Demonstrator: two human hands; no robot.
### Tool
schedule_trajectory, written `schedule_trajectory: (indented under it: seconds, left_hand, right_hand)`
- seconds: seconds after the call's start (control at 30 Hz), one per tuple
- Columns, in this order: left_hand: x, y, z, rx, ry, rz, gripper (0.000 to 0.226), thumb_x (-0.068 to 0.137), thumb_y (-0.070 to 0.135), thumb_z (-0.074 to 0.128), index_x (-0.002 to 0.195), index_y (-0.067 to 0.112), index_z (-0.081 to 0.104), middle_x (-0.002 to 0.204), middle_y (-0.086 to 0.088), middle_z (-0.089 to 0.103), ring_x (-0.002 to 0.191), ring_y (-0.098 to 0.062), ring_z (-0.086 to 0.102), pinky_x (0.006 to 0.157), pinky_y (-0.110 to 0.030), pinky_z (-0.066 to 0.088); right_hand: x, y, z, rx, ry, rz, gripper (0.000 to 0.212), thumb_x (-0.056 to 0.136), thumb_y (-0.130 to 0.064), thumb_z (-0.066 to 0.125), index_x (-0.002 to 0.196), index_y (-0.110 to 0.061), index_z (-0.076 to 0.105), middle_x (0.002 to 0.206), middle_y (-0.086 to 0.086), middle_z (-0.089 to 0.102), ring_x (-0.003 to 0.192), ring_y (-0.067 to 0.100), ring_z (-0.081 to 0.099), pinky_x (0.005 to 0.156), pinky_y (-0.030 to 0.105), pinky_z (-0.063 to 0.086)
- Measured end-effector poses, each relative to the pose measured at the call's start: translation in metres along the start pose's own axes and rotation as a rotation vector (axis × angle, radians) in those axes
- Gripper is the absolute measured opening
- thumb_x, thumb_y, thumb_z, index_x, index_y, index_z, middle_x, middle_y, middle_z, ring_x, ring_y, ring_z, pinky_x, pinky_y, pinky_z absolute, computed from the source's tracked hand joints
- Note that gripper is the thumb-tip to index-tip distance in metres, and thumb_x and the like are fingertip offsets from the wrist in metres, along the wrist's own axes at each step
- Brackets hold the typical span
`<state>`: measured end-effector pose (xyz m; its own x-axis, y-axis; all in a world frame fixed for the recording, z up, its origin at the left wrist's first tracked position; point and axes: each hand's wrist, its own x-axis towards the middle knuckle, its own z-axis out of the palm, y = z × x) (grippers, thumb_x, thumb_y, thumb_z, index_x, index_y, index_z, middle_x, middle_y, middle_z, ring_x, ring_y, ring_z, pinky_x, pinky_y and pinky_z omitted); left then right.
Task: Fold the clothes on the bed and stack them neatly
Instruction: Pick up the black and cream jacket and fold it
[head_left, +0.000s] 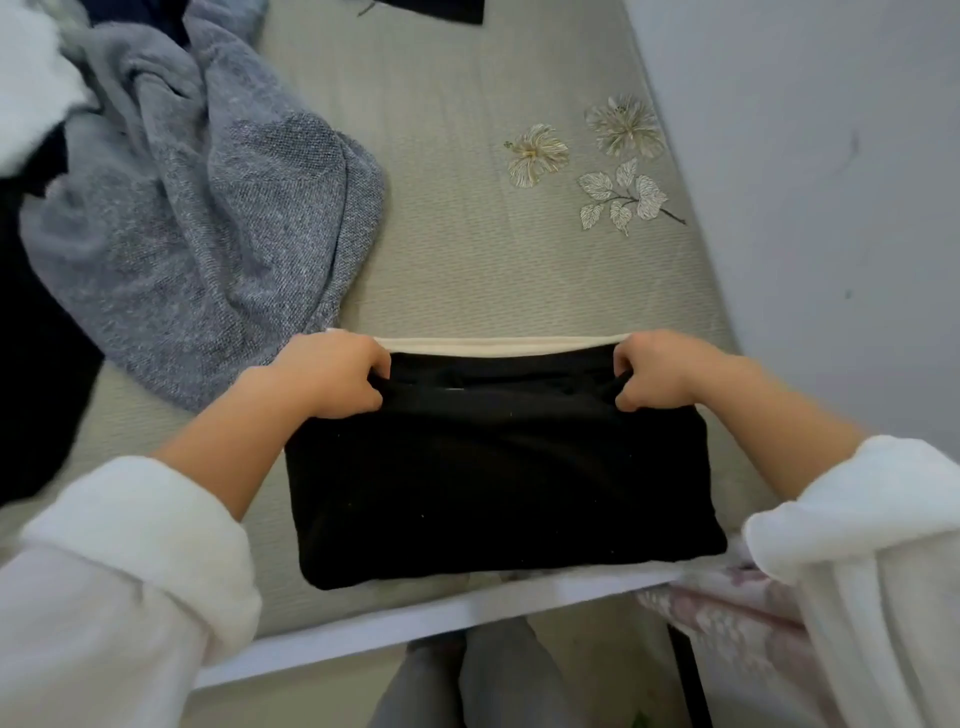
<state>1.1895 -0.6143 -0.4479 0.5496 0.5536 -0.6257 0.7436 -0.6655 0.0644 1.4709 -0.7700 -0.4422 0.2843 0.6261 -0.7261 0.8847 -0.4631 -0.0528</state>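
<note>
A black garment (498, 478), folded into a rectangle, lies near the front edge of the bed (467, 270). A cream-coloured folded piece (498, 345) peeks out from under its far edge. My left hand (332, 374) grips the black garment's far left corner with curled fingers. At the far right corner, my right hand (660, 371) grips the same fabric. A crumpled grey knit sweater (208, 218) lies unfolded on the bed to the left.
Dark clothes (36, 364) and a white fluffy item (31, 88) pile up at the far left. Another dark piece (431, 10) lies at the top. A wall (831, 182) runs along the bed's right side. The white bed frame edge (426, 623) is close to me.
</note>
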Motion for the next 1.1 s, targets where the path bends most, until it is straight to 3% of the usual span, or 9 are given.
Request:
schedule_trajectory:
  seconds: [0.13,0.23,0.33,0.53,0.6,0.73,0.87,1.0,1.1]
  left_hand:
    - [0.044,-0.002,0.014,-0.155,0.216,-0.111,0.023,0.088,0.022,0.05,0.106,0.028,0.063,0.107,0.0,0.065,0.111,-0.024,0.054,0.109,-0.065,0.009]
    - [0.068,0.005,0.039,-0.419,0.484,-0.211,0.026,0.092,0.014,0.044,0.108,0.023,0.062,0.11,-0.004,0.062,0.119,-0.022,0.046,0.11,-0.065,0.005]
    - [0.076,0.02,0.071,-0.564,0.672,-0.252,0.029,0.097,0.017,0.042,0.122,0.016,0.056,0.13,-0.007,0.054,0.135,-0.022,0.034,0.113,-0.06,0.01]
    - [0.051,0.077,0.125,-0.362,0.425,0.012,0.053,0.095,0.047,0.023,0.146,0.032,0.029,0.16,0.004,0.011,0.147,-0.013,-0.005,0.116,-0.042,-0.009]
    - [0.047,0.089,0.137,-0.323,0.377,-0.006,0.055,0.096,0.049,0.02,0.149,0.035,0.019,0.16,0.004,0.001,0.147,-0.016,-0.011,0.116,-0.043,-0.01]
    - [0.055,0.092,0.153,-0.301,0.295,-0.135,0.061,0.093,0.057,0.018,0.15,0.041,0.001,0.16,0.001,-0.01,0.145,-0.027,-0.019,0.114,-0.052,-0.005]
    - [0.073,0.091,0.167,-0.323,0.201,-0.249,0.068,0.086,0.066,0.014,0.145,0.047,-0.014,0.156,0.001,-0.025,0.138,-0.033,-0.032,0.111,-0.059,-0.009]
    - [0.082,0.091,0.174,-0.327,0.175,-0.265,0.07,0.083,0.068,0.012,0.144,0.048,-0.016,0.154,0.002,-0.03,0.137,-0.033,-0.036,0.109,-0.06,-0.011]
    - [0.087,0.091,0.171,-0.33,0.127,-0.272,0.071,0.082,0.069,0.013,0.141,0.048,-0.021,0.151,0.003,-0.036,0.135,-0.032,-0.038,0.109,-0.059,-0.012]
  right_hand:
    - [0.053,0.017,0.002,0.135,0.165,0.04,0.025,0.075,-0.024,0.069,0.098,-0.019,0.062,0.099,0.003,0.06,0.095,0.025,0.056,0.073,0.03,0.045]
    - [0.088,0.03,0.021,0.311,0.304,0.098,0.021,0.075,-0.017,0.066,0.096,-0.017,0.065,0.098,0.005,0.063,0.098,0.027,0.059,0.079,0.034,0.049]
    - [0.115,0.039,0.044,0.409,0.398,0.135,0.023,0.08,-0.018,0.064,0.102,-0.018,0.063,0.105,0.007,0.065,0.101,0.03,0.059,0.083,0.037,0.049]
    - [0.108,0.014,0.078,0.526,0.75,0.261,0.047,0.092,-0.026,0.052,0.136,-0.014,0.042,0.14,0.006,0.043,0.132,0.024,0.031,0.109,0.047,0.019]
    - [0.084,-0.002,0.094,0.559,0.805,0.149,0.052,0.092,-0.031,0.049,0.14,-0.014,0.038,0.148,0.006,0.035,0.139,0.022,0.023,0.112,0.045,0.013]
    - [0.064,-0.014,0.146,0.074,0.591,-0.219,0.059,0.091,-0.048,0.038,0.147,-0.034,0.029,0.158,0.004,0.018,0.146,0.026,0.009,0.112,0.054,0.005]
    - [0.106,0.007,0.15,0.011,0.448,-0.037,0.056,0.093,-0.055,0.025,0.147,-0.044,0.02,0.16,0.006,0.014,0.146,0.029,0.0,0.109,0.067,0.003]
    - [0.128,0.012,0.145,0.067,0.328,0.051,0.056,0.087,-0.062,-0.001,0.14,-0.053,-0.016,0.159,0.002,-0.019,0.14,0.022,-0.03,0.109,0.06,-0.015]
    - [0.131,0.013,0.144,0.101,0.287,0.04,0.054,0.089,-0.062,0.001,0.139,-0.053,-0.019,0.158,0.001,-0.024,0.141,0.024,-0.031,0.111,0.059,-0.014]
